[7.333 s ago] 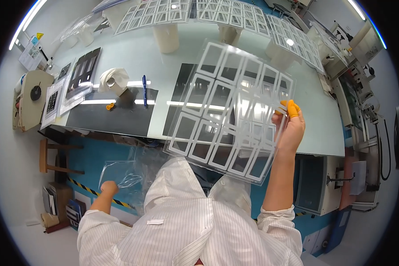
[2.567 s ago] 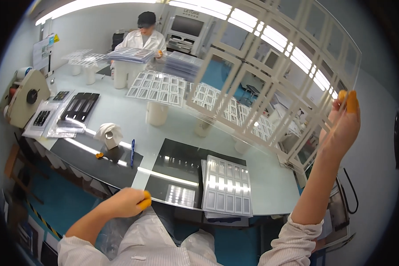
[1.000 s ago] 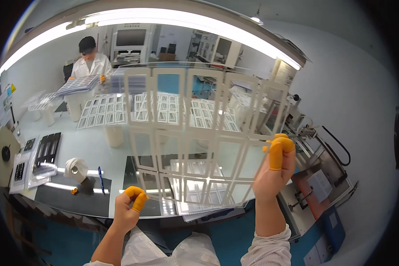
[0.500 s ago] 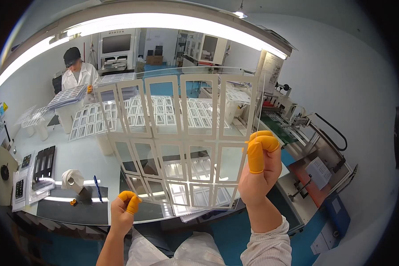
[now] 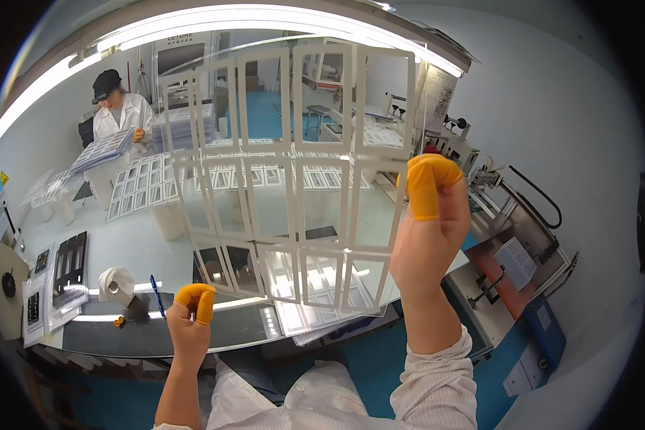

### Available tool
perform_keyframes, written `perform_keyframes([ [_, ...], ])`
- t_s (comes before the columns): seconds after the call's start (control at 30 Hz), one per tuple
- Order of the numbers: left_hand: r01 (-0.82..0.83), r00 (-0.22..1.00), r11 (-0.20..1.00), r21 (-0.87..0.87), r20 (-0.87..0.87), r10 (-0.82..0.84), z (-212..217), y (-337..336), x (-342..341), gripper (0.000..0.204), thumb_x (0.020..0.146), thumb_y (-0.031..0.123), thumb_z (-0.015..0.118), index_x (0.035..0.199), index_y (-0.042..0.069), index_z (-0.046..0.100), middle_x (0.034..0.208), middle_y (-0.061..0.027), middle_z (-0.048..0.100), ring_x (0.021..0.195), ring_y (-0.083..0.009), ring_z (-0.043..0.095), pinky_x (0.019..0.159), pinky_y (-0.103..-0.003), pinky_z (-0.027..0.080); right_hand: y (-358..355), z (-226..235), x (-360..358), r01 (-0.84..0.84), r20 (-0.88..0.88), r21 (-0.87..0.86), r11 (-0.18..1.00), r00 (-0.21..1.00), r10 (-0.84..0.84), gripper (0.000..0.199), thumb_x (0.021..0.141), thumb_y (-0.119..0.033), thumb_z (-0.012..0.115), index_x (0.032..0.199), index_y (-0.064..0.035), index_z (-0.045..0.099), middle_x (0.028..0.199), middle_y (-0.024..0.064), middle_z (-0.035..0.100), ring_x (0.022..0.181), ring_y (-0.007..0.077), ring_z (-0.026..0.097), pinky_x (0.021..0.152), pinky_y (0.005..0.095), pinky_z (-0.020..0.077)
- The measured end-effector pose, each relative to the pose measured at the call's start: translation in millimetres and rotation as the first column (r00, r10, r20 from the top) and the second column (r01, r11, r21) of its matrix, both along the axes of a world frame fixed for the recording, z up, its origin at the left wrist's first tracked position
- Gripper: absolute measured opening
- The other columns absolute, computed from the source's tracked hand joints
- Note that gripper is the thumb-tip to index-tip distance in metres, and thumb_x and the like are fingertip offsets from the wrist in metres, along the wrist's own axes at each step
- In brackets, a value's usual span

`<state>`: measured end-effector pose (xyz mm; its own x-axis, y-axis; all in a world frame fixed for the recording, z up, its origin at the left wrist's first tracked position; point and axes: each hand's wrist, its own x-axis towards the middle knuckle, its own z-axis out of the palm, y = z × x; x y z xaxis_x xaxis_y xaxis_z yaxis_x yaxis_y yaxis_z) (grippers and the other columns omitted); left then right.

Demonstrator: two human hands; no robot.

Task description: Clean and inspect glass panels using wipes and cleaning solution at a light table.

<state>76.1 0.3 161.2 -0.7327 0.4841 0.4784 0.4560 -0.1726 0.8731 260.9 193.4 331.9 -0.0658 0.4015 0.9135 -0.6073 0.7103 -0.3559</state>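
Note:
Between my hands hangs a large clear sheet (image 5: 297,154) printed with rows of white rectangular frames, held up and tilted. My right hand (image 5: 433,215), with yellow finger covers on thumb and fingertips, pinches its right edge. At the sheet's lower left corner my left hand (image 5: 191,315), also in yellow finger covers, is closed in a pinch. Below and partly seen through the sheet, a stack of similar sheets (image 5: 304,326) lies at the table's front edge.
A co-worker (image 5: 122,115) in a white coat stands at the far left, handling stacked sheets (image 5: 104,149). More framed sheets (image 5: 140,183) rest on white cylinders (image 5: 168,221). Nearer are a white cloth roll (image 5: 116,283), a blue pen (image 5: 157,295) and black panels (image 5: 70,261). A machine (image 5: 480,175) stands right.
Both hands have risen with the sheet, the right one more. The sheet's lower edge has lifted, and more of the stack beneath shows. The view has tipped slightly downward.

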Motion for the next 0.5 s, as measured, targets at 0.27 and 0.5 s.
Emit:
perform_keyframes([
  [0.27,-0.037,0.998,0.999,0.006,0.056,0.037,3,-7,-5,0.012,0.087,0.008,0.058,0.092,-0.003,0.060,0.077,-0.0041,0.058,0.062,-0.0079,0.050,0.058,-0.019,0.040,-1,-8,-6,-0.021,-0.044,-0.059,0.998,0.999,0.018,0.014,0.089,-0.011,0.057,0.100,-0.0026,0.055,0.094,0.0024,0.058,0.088,0.0084,0.051,0.086,0.0249,0.0357],
  [0.5,0.006,0.998,0.996,-0.089,0.069,0.000,-18,-20,4,0.014,0.090,0.004,0.049,0.097,-0.003,0.059,0.073,-0.0029,0.053,0.061,-0.0071,0.046,0.057,-0.017,0.038,-14,-33,-21,0.058,-0.107,0.045,0.997,0.993,-0.052,0.014,0.090,-0.009,0.054,0.101,-0.0013,0.051,0.103,0.0064,0.053,0.092,0.0111,0.048,0.087,0.0261,0.0352],
])
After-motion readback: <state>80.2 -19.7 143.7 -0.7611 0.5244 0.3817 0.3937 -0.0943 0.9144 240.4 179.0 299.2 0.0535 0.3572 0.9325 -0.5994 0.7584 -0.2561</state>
